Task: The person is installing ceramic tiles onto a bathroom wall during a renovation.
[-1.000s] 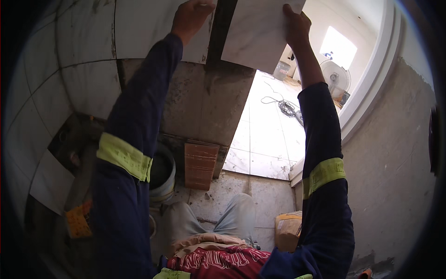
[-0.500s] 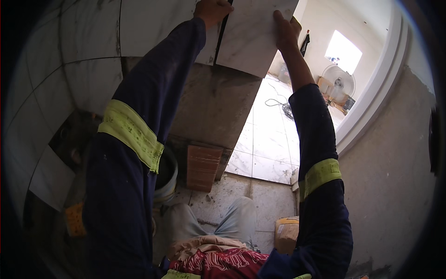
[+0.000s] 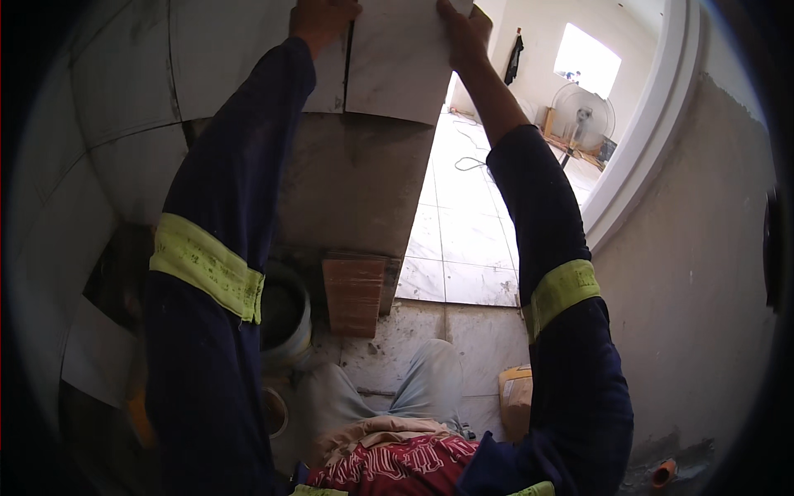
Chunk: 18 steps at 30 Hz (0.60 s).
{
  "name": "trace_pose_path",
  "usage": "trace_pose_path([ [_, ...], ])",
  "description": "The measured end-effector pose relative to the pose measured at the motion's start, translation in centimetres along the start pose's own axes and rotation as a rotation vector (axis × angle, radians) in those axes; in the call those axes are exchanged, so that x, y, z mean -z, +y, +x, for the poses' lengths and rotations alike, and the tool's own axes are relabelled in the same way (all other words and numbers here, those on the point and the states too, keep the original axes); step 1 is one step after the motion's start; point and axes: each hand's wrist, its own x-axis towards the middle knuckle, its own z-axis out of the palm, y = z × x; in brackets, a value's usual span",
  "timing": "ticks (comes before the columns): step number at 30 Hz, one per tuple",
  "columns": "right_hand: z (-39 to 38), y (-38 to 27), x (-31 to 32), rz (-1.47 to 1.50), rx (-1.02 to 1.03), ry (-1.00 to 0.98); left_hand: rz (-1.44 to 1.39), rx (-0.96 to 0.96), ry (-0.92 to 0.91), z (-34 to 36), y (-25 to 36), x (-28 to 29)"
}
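Observation:
A pale, grey-veined wall tile [image 3: 397,62] stands against the wall at the top of the view, beside another marbled tile. A dark, narrow gap runs between the two. My right hand [image 3: 470,35] grips its right edge, thumb on the face and fingers behind. At the tile's upper left edge is my left hand [image 3: 322,23], its fingers curled in by the gap; what they pinch, if anything, is hidden. Below the tile, bare grey-brown wall [image 3: 351,182] shows.
Below stand a bucket [image 3: 304,318] and a reddish-brown ribbed block [image 3: 354,296]. A brown package [image 3: 514,401] lies by my right arm. Through the doorway, with its white frame [image 3: 637,182], are a tiled floor [image 3: 471,240] and a fan [image 3: 583,116]. An orange pipe end [image 3: 663,473] shows lower right.
The view has shifted, so the scene sits farther left and higher. The wall tile looks straighter, and its gap to the neighbouring tile narrower. Both hands remain at its edges.

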Motion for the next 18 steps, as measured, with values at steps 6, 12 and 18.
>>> trace_pose_path([
  [6, 4.4, 4.1, 3.3, -0.263, 0.281, 0.391, -0.174, -0.048, -0.104, 1.2, 0.4, -3.7],
  [12, 3.6, 1.9, 3.2, -0.25, 0.238, 0.073, -0.195, -0.01, -0.073, 1.3, -1.3, -1.3],
  [18, 5.9, -0.1, 5.4, -0.662, 0.109, -0.225, -0.025, 0.04, 0.026, 0.1, -0.3, -1.1],
])
